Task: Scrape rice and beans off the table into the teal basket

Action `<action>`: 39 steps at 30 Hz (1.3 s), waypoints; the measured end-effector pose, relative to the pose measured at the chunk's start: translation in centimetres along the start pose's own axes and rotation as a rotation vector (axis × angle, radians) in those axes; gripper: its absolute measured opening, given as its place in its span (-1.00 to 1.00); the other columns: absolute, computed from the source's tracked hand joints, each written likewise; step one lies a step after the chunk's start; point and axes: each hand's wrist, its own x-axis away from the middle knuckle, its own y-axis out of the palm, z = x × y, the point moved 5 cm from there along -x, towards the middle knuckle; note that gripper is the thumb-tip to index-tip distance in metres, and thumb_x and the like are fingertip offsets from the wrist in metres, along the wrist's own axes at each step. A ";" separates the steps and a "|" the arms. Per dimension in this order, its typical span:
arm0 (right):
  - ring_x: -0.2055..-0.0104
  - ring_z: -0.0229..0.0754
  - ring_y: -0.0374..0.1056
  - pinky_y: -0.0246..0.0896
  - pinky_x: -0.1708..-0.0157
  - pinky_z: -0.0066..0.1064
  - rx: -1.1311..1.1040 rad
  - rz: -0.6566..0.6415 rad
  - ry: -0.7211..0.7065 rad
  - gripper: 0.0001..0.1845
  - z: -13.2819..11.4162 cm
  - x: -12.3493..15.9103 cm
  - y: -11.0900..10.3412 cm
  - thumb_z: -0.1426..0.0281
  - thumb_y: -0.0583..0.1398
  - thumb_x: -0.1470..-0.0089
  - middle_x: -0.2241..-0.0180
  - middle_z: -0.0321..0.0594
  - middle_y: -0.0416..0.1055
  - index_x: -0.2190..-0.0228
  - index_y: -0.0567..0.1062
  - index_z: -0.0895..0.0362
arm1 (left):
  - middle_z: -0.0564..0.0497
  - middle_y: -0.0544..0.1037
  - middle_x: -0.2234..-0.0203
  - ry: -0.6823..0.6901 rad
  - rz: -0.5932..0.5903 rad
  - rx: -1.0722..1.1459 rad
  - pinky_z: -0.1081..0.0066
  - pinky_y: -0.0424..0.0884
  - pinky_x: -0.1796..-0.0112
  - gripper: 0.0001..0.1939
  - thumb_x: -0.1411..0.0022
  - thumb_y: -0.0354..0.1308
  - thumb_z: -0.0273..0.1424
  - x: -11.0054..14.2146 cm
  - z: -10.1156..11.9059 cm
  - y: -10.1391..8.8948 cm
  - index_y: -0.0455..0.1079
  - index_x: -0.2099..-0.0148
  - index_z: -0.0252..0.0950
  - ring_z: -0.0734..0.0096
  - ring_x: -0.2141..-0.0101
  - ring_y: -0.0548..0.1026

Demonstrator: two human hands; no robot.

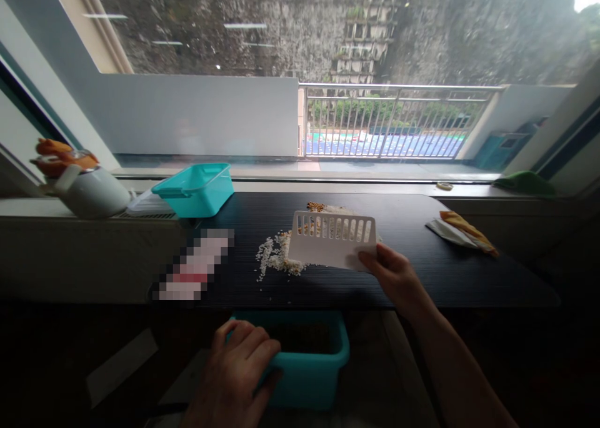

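My right hand [396,273] pinches the right end of a white slotted plastic plate [321,250], thumb on its face. The plate is tilted over the dark table, its row of slots at the upper edge. Behind and beside it lie loose white grains [269,256] that look like rice, and a small heap of orange-brown kernels [315,207]. Some grains show through the slots. Below the table's front edge, my left hand [246,356] is closed over the left rim of a turquoise plastic bin [312,375]. The bin's inside is dark, so its contents are unclear.
A second turquoise bin [199,190] stands at the table's back left, near a grey-white pot [96,190]. A blurred-out sheet [197,265] lies on the left of the black table [398,290]. On the right is a brown-and-white packet [464,233]. A window sill runs behind.
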 end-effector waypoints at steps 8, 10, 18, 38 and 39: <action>0.18 -0.05 0.50 0.41 0.10 -0.23 0.045 -0.056 0.026 -0.61 -1.1 0.9 -0.1 0.13 0.37 0.08 0.24 -0.21 0.60 0.23 0.62 0.09 | 0.10 0.51 0.33 -0.002 -0.017 -0.011 0.21 0.17 0.10 -0.74 -0.15 0.13 -0.59 0.2 -0.4 0.0 0.33 0.14 -0.17 0.26 0.28 0.43; 0.19 -0.07 0.50 0.40 0.09 -0.25 0.048 -0.001 0.031 -0.61 -1.5 1.4 -0.8 0.13 0.38 0.10 0.25 -0.23 0.60 0.24 0.62 0.08 | 0.11 0.51 0.33 -0.008 -0.015 0.006 0.20 0.16 0.10 -0.75 -0.16 0.13 -0.58 0.2 -0.3 0.1 0.33 0.14 -0.16 0.25 0.27 0.42; 0.21 -0.07 0.51 0.39 0.09 -0.28 0.016 0.015 0.063 -0.62 -2.0 2.3 -1.3 0.16 0.41 0.14 0.27 -0.26 0.61 0.25 0.63 0.06 | 0.09 0.49 0.36 -0.081 0.076 0.061 0.15 0.13 0.08 -0.76 -0.15 0.06 -0.61 0.4 0.0 0.3 0.35 0.19 -0.18 0.24 0.27 0.39; 0.20 -0.06 0.49 0.41 0.15 -0.28 0.046 -0.260 0.068 -0.65 -1.3 2.9 2.1 0.12 0.35 0.07 0.27 -0.19 0.60 0.28 0.63 0.08 | 0.09 0.51 0.33 -0.075 0.068 -0.032 0.16 0.14 0.05 -0.74 -0.15 0.08 -0.58 1.5 -1.3 -0.9 0.36 0.14 -0.16 0.24 0.25 0.43; 0.19 -0.06 0.49 0.41 0.14 -0.29 0.040 -0.267 0.069 -0.65 -1.4 3.0 2.1 0.13 0.35 0.06 0.27 -0.20 0.60 0.27 0.63 0.08 | 0.09 0.51 0.34 -0.081 0.077 -0.029 0.15 0.13 0.05 -0.75 -0.16 0.08 -0.58 1.6 -1.5 -1.0 0.35 0.15 -0.16 0.24 0.26 0.43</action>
